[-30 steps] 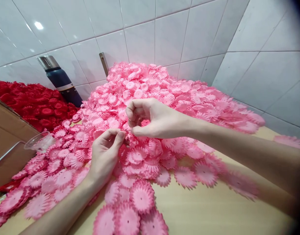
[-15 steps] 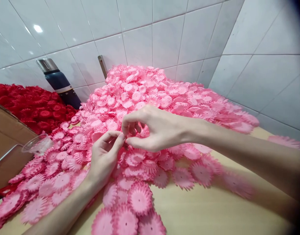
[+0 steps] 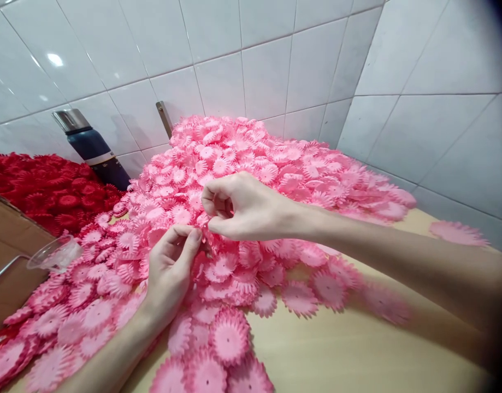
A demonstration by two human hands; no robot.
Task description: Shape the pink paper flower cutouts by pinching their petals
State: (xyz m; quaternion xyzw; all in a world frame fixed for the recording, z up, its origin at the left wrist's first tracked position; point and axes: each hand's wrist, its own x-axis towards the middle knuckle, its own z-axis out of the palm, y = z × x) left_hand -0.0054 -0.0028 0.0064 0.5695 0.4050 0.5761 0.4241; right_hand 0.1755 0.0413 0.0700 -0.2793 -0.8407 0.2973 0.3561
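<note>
My left hand (image 3: 171,267) is closed, thumb and forefinger pinched together above the pink pile; a small dark bit shows just beyond the fingertips, too small to name. Slightly higher and to the right, my right hand (image 3: 251,210) is curled, with its thumb and fingertips brought together; whatever lies between them is hidden. Around and beneath both hands spreads a large heap of pink fringed flower discs (image 3: 220,166), many with a small hole in the centre. Nearer to me lies a small overlapping group of deeper pink discs (image 3: 229,339).
A dark blue bottle (image 3: 95,148) with a metal cap leans at the tiled wall (image 3: 218,82). Left of it is a red heap of similar discs (image 3: 49,191). A clear plastic cup (image 3: 56,254) lies beside a cardboard box (image 3: 13,245). Bare tabletop (image 3: 324,349) shows front right.
My hands have come a little apart: the fingertips were touching and now a small gap shows between them. The whole view has shifted slightly.
</note>
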